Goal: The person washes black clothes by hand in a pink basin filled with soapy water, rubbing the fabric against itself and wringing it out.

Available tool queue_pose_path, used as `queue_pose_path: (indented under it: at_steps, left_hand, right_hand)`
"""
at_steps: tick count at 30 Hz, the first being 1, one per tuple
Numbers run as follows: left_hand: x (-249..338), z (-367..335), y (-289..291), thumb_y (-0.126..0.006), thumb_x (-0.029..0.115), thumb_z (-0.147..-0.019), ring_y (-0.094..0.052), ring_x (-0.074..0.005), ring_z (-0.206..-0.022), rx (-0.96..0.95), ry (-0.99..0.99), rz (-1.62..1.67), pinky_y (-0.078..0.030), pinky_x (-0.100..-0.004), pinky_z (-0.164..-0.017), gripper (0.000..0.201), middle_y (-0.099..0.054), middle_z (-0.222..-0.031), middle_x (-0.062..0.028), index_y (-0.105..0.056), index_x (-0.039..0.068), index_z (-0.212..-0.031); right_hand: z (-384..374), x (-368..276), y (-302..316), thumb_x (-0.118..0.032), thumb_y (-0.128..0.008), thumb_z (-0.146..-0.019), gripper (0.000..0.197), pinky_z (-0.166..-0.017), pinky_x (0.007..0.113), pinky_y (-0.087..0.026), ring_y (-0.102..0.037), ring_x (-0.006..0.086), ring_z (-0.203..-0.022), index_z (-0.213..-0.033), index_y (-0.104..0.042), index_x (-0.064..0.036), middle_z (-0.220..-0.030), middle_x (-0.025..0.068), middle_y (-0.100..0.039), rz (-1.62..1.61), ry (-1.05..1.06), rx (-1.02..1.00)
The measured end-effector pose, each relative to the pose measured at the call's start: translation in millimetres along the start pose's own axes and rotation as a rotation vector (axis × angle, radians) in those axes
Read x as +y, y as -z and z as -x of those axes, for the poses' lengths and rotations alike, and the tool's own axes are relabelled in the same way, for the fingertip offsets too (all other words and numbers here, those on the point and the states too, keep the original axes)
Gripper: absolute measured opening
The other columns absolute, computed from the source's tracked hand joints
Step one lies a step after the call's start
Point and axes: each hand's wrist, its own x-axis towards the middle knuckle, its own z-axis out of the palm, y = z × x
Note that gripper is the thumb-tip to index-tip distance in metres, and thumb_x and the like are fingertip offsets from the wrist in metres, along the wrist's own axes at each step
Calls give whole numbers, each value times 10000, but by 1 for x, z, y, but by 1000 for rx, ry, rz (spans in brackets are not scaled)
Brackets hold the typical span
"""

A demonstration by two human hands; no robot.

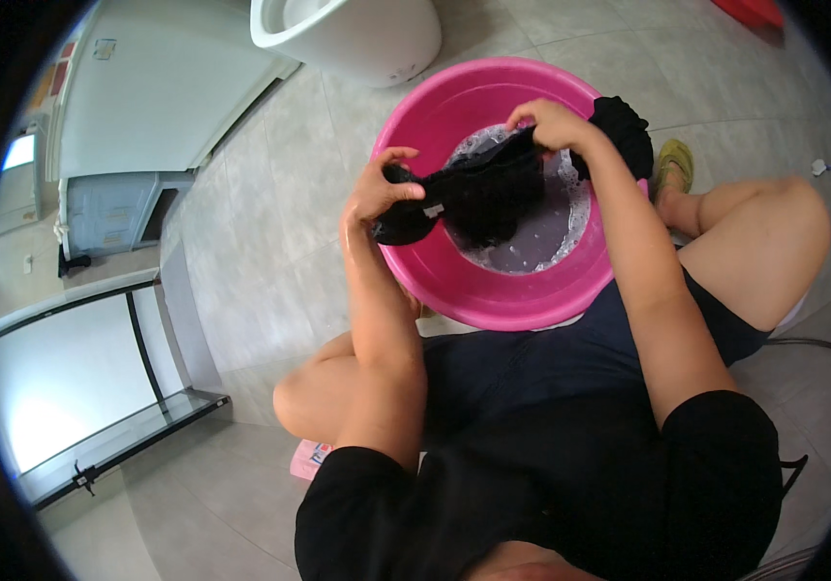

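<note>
A large pink tub (522,308) stands before my legs, with cloudy, sudsy water (532,247) in its bottom. Across it stretches a wet black garment (488,189) with a small white label near its left end. My left hand (377,197) holds that end at the tub's left rim, thumb on top and fingers curved round the cloth. Over the far right part of the tub, my right hand (553,126) grips the garment's upper edge. More black cloth (621,136) is bunched over the right rim; whether it joins the same garment I cannot tell.
Beyond the tub is a white toilet (377,39). A glass-panelled frame (86,368) and a pale cabinet (159,87) are on the left. A pink package (309,459) lies by my left leg, and a dark hose (822,346) runs along the tiled floor at right.
</note>
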Motion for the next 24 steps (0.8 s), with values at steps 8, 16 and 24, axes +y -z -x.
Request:
queue_pose_path:
  at_steps: [8,16,24]
  left_hand:
    - [-24,-14,-40,-656,75,-578,-534,-375,-986,92,-183,-831,-439,-395,-869,448,-583,-1011,-211,-603,21,-1020]
    - [-20,-16,-32,-571,49,-633,-573,-425,-783,534,-53,-819,-457,-462,-692,231,-606,-776,-234,-587,3,-859]
    - [77,22,9,-562,21,-758,-520,-103,-720,472,-378,535,-441,-240,-656,164,-565,-814,-27,-543,17,-920]
  right_hand:
    - [7,-30,4,-61,-663,-639,604,-908,296,-407,-519,243,-1035,-1218,-499,-5,-1083,143,-549,234,448,91]
    - [2,-20,-20,-176,-606,-737,223,-841,427,-442,-527,283,-1011,-948,-649,-115,-988,95,-594,757,277,528]
    - [51,-93,17,-148,-582,-821,207,-776,283,-470,-602,189,-879,-1004,-622,-59,-973,72,-634,-430,629,380]
